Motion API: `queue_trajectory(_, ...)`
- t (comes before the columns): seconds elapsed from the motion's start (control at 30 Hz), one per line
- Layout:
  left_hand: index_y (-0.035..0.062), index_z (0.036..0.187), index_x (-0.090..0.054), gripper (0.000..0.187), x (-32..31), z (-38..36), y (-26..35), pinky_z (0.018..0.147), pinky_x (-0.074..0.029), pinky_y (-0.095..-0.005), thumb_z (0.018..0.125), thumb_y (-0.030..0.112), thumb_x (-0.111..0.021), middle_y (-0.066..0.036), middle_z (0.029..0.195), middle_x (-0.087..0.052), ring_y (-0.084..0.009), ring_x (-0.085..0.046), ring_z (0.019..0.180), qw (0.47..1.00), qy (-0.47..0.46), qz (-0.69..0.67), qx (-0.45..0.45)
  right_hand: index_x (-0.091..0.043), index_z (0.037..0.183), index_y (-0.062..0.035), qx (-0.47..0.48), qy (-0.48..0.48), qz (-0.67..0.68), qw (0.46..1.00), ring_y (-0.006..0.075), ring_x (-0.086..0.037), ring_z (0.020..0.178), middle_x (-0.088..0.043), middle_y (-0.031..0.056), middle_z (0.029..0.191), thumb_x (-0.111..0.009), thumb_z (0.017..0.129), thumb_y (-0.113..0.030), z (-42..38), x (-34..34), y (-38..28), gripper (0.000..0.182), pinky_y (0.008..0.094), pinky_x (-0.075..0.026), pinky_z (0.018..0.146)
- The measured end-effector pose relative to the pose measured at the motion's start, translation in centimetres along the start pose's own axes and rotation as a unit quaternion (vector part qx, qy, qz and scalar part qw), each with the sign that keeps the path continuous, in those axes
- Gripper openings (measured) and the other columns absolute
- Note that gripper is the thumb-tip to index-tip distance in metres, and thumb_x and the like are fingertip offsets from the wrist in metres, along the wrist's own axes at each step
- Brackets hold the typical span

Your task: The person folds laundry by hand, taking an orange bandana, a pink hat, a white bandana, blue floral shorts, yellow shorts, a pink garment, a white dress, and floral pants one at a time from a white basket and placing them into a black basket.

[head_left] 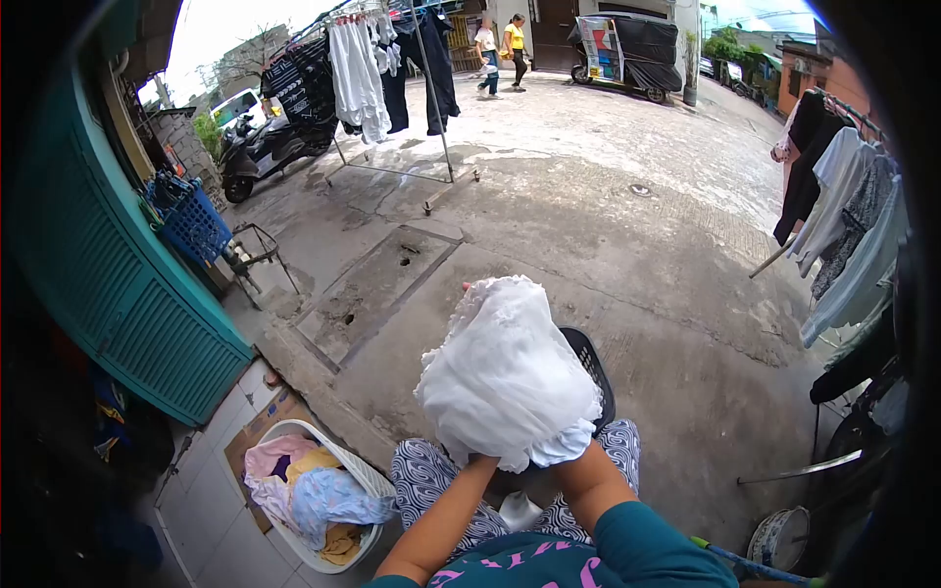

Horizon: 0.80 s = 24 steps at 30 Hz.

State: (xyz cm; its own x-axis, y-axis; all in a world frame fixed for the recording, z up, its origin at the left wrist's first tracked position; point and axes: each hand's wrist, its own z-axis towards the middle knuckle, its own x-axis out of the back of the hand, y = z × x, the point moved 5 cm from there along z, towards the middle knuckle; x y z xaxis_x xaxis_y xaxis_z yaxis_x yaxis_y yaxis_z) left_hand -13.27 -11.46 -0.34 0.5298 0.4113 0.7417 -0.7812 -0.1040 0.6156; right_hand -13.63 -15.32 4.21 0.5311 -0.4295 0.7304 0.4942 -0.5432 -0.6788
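Observation:
A bunched white cloth (505,367) with a ruffled edge is held up in front of my lap, and both my forearms run up to it. My left hand (480,463) goes under its lower left side, its fingers hidden by the fabric. My right hand (578,453) is at the lower right, beside a pale blue-white piece of cloth (562,444), its fingers covered too. Behind the cloth a dark basket (593,367) shows partly. Left of my knees, a white basket (369,476) holds pink, yellow, blue and brown clothes.
Clothes hang on a rack (441,118) ahead and on another line (848,196) at right. A blue basket (196,223) is by the teal shutter door (147,304). A scooter (270,152), a covered tricycle (627,59) and two people (515,44) are farther off. A bucket (779,537) stands at lower right.

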Motion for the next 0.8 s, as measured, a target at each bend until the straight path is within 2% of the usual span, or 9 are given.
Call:
queue_trajectory(0.07, 0.0007, 0.100, -0.056, 0.032, 2.0, -1.2, -0.9, 0.083, -0.042, -0.0387, 0.078, 0.023, -0.055, -0.017, 0.101, -0.059, -0.0295, -0.055, 0.096, 0.999, -0.034, -0.002, 0.002, -0.040, 0.127, -0.0038, -0.007, 0.026, -0.009, 1.000, 0.0277, -0.038, 0.119, -0.040, 0.0141, 0.131, -0.048, 0.084, -0.029, -0.1, 0.6, 0.2, 0.050, 0.0338, -0.027, 0.101)
queue_trajectory(0.33, 0.0006, 0.103, -0.056, 0.034, -0.4, -4.9, -1.3, 0.085, -0.040, -0.0376, 0.078, 0.024, -0.054, -0.016, 0.104, -0.058, -0.0279, -0.054, 0.098, 0.983, -0.177, -0.026, 0.035, -0.040, 0.127, -0.0046, -0.044, 0.115, -0.012, 0.992, 0.0282, -0.039, 0.118, -0.041, 0.0142, 0.130, -0.048, 0.085, -0.030, -2.2, -0.3, 0.4, 0.050, 0.0342, -0.028, 0.100)
queue_trajectory(0.43, 0.0006, 0.103, -0.056, 0.035, 0.9, -7.1, -2.9, 0.086, -0.040, -0.0372, 0.079, 0.025, -0.054, -0.016, 0.106, -0.058, -0.0273, -0.054, 0.100, 0.971, -0.231, -0.035, 0.052, -0.040, 0.127, -0.0049, -0.058, 0.146, -0.009, 0.988, 0.0284, -0.040, 0.118, -0.042, 0.0142, 0.130, -0.048, 0.085, -0.031, -2.8, -0.7, 0.3, 0.050, 0.0344, -0.029, 0.100)
queue_trajectory(0.47, 0.0006, 0.104, -0.056, 0.035, 2.9, -5.0, -2.9, 0.086, -0.039, -0.0370, 0.079, 0.025, -0.053, -0.016, 0.106, -0.058, -0.0271, -0.054, 0.100, 0.966, -0.248, -0.040, 0.059, -0.041, 0.127, -0.0051, -0.063, 0.154, -0.007, 0.986, 0.0284, -0.040, 0.117, -0.042, 0.0142, 0.130, -0.048, 0.085, -0.031, -3.1, -1.0, 0.2, 0.050, 0.0344, -0.029, 0.100)
queue_trajectory(0.53, 0.0005, 0.104, -0.056, 0.036, 2.5, -9.1, -4.2, 0.087, -0.039, -0.0367, 0.079, 0.026, -0.053, -0.016, 0.107, -0.057, -0.0266, -0.053, 0.101, 0.954, -0.287, -0.049, 0.075, -0.041, 0.127, -0.0053, -0.073, 0.172, 0.002, 0.982, 0.0285, -0.040, 0.117, -0.042, 0.0142, 0.129, -0.048, 0.085, -0.031, -3.3, -1.7, 0.2, 0.050, 0.0345, -0.029, 0.099)
queue_trajectory(0.73, 0.0005, 0.106, -0.055, 0.037, 5.5, -6.4, -4.1, 0.089, -0.038, -0.0359, 0.079, 0.027, -0.052, -0.016, 0.109, -0.057, -0.0254, -0.053, 0.103, 0.907, -0.392, -0.073, 0.133, -0.041, 0.127, -0.0059, -0.095, 0.217, 0.029, 0.971, 0.0289, -0.041, 0.116, -0.043, 0.0142, 0.128, -0.047, 0.085, -0.032, -4.5, -3.3, -0.1, 0.049, 0.0348, -0.030, 0.099)
queue_trajectory(0.8, 0.0004, 0.106, -0.055, 0.038, 3.8, -5.7, -3.1, 0.089, -0.038, -0.0356, 0.080, 0.027, -0.052, -0.016, 0.110, -0.057, -0.0250, -0.052, 0.103, 0.888, -0.425, -0.081, 0.154, -0.041, 0.127, -0.0061, -0.102, 0.229, 0.039, 0.967, 0.0290, -0.041, 0.116, -0.043, 0.0142, 0.128, -0.047, 0.086, -0.033, -4.9, -3.3, -0.3, 0.049, 0.0349, -0.030, 0.099)
